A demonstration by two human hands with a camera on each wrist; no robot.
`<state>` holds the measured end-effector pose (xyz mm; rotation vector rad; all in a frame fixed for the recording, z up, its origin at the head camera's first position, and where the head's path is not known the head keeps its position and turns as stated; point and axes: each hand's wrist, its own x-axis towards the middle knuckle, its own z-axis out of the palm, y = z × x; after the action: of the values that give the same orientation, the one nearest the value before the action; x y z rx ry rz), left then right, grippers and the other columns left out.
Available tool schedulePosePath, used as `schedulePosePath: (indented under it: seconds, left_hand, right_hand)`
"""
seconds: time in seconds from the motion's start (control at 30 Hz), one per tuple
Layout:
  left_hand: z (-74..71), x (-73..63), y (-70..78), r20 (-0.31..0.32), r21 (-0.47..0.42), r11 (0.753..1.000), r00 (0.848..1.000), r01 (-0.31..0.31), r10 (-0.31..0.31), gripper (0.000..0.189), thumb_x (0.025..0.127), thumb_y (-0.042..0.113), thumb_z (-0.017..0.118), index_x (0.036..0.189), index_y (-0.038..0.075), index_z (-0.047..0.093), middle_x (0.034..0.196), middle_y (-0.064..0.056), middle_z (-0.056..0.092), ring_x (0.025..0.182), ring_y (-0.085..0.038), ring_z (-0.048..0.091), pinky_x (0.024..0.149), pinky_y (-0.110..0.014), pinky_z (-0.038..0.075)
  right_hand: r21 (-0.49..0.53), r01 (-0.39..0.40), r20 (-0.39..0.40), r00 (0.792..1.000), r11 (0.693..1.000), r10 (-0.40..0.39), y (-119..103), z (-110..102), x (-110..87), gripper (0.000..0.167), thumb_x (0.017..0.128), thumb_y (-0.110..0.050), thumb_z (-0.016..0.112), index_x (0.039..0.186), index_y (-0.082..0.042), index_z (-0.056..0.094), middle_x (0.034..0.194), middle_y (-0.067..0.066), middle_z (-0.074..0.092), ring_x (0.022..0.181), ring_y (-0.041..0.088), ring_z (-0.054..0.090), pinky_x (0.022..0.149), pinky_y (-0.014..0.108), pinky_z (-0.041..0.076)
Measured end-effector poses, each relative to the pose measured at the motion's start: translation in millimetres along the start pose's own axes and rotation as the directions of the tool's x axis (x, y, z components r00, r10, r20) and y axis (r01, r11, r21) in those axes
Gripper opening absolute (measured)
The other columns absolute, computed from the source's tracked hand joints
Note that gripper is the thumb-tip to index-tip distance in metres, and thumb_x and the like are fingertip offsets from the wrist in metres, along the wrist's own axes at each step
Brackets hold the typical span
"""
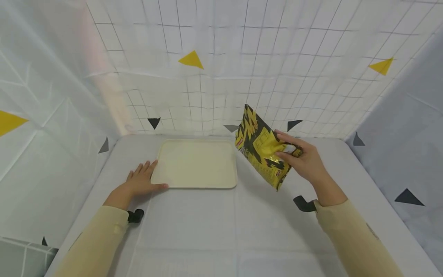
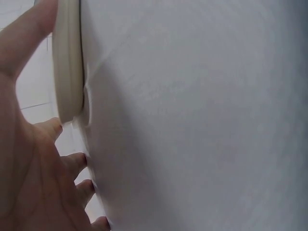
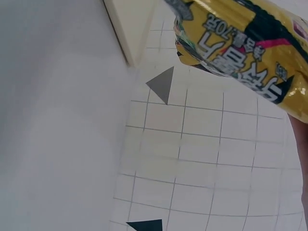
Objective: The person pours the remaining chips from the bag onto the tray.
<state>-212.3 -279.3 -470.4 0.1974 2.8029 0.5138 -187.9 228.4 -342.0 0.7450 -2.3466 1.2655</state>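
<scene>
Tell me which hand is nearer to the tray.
Left. The left hand touches the tray at its left end; the right hand holds a packet right of the tray.

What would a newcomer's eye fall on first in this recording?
Most likely the yellow-and-black packet, held up in the right grip to the right of the cream tray. Next, perhaps, that tray on the white table, with the left grip at its near-left corner. Yellow triangles dot the pale backdrop behind.
</scene>
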Motion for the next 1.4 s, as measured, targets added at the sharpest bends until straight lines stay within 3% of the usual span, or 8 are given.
schedulePosePath:
  seconds: [0.2, 0.33, 0.43, 0.57, 0.83, 0.97, 1.23, 1.4]
  left_hand:
    - [-0.1, -0.8, 1.2, 0.007, 0.006, 1.000, 1.000, -0.001, 0.001, 0.121, 0.080, 0.076, 0.062, 0.160, 0.002, 0.010, 0.161, -0.034, 0.006, 0.146, -0.056, 0.002, 0.110, -0.075, 0.003]
    - [-0.3, -0.3, 0.3, 0.002, 0.005, 1.000, 1.000, -0.003, 0.003, 0.121, 0.080, 0.076, 0.062, 0.160, 0.002, 0.010, 0.161, -0.034, 0.007, 0.146, -0.056, 0.002, 0.110, -0.075, 0.003]
    - [-0.4, 1.1, -0.4, -0.003, -0.001, 1.000, 1.000, -0.007, 0.007, 0.121, 0.080, 0.077, 0.062, 0.160, 0.002, 0.010, 0.161, -0.034, 0.006, 0.146, -0.056, 0.001, 0.111, -0.075, 0.002]
    - [-0.5, 2.1, 0.5, -0.001, -0.003, 1.000, 1.000, -0.013, 0.013, 0.123, 0.078, 0.080, 0.060, 0.160, 0.004, 0.009, 0.162, -0.033, 0.005, 0.147, -0.054, -0.001, 0.111, -0.074, 0.000]
    - [0.0, 3.1, 0.5, 0.005, -0.005, 1.000, 1.000, 0.008, -0.008, 0.124, 0.077, 0.079, 0.063, 0.160, 0.003, 0.010, 0.162, -0.033, 0.005, 0.147, -0.055, 0.001, 0.111, -0.075, 0.001]
    - [0.9, 3.8, -0.7, 0.005, 0.007, 1.000, 1.000, 0.008, -0.009, 0.123, 0.078, 0.078, 0.063, 0.160, 0.002, 0.011, 0.161, -0.034, 0.006, 0.146, -0.056, 0.002, 0.111, -0.075, 0.003]
    - [-2.3, -0.2, 2.4, 0.007, 0.003, 1.000, 1.000, 0.007, -0.007, 0.121, 0.080, 0.075, 0.064, 0.160, 0.001, 0.010, 0.161, -0.034, 0.006, 0.146, -0.056, 0.001, 0.111, -0.075, 0.002]
    - [-3.1, -0.4, 1.2, 0.005, -0.008, 1.000, 1.000, 0.007, -0.007, 0.122, 0.079, 0.075, 0.064, 0.160, 0.002, 0.010, 0.161, -0.034, 0.005, 0.147, -0.055, 0.001, 0.111, -0.074, 0.001]
  right_hand:
    - [0.003, -0.057, 0.030, 0.998, 0.998, 0.057, 23, 6, 12.2, 0.056, 0.082, 0.011, 0.076, 0.134, -0.005, 0.063, 0.141, -0.013, 0.057, 0.128, -0.006, 0.049, 0.081, 0.011, 0.049]
    - [0.014, -0.095, 0.065, 0.994, 0.995, 0.094, 30, 9, 19.5, 0.056, 0.084, 0.005, 0.077, 0.136, -0.011, 0.064, 0.142, -0.012, 0.057, 0.111, -0.007, 0.058, 0.062, 0.014, 0.047]
    - [0.027, -0.096, 0.092, 0.991, 0.995, 0.093, 31, 11, 23.9, 0.055, 0.085, 0.003, 0.077, 0.135, -0.013, 0.065, 0.143, -0.008, 0.057, 0.112, -0.005, 0.059, 0.061, 0.016, 0.046]
    - [0.026, -0.102, 0.119, 0.988, 0.994, 0.098, 29, 13, 29.4, 0.052, 0.086, -0.002, 0.078, 0.135, -0.015, 0.066, 0.142, -0.004, 0.058, 0.127, -0.002, 0.052, 0.073, 0.015, 0.048]
    - [0.053, -0.126, 0.202, 0.973, 0.991, 0.113, 26, 24, 51.0, 0.048, 0.090, -0.013, 0.076, 0.136, -0.022, 0.065, 0.142, -0.005, 0.059, 0.128, 0.012, 0.054, 0.077, 0.021, 0.046]
    - [0.048, -0.155, 0.267, 0.954, 0.987, 0.137, 23, 32, 62.2, 0.047, 0.091, -0.019, 0.076, 0.136, -0.026, 0.064, 0.144, -0.008, 0.057, 0.131, 0.014, 0.052, 0.089, 0.027, 0.047]
    - [-0.022, -0.224, 0.381, 0.899, 0.974, 0.215, 15, 44, 77.3, 0.047, 0.092, -0.028, 0.075, 0.136, -0.039, 0.062, 0.142, -0.010, 0.058, 0.103, 0.016, 0.062, 0.078, 0.036, 0.050]
    - [0.002, -0.193, 0.401, 0.899, 0.981, 0.176, 9, 48, 83.5, 0.047, 0.092, -0.026, 0.075, 0.136, -0.036, 0.063, 0.144, -0.012, 0.055, 0.122, 0.015, 0.060, 0.090, 0.035, 0.054]
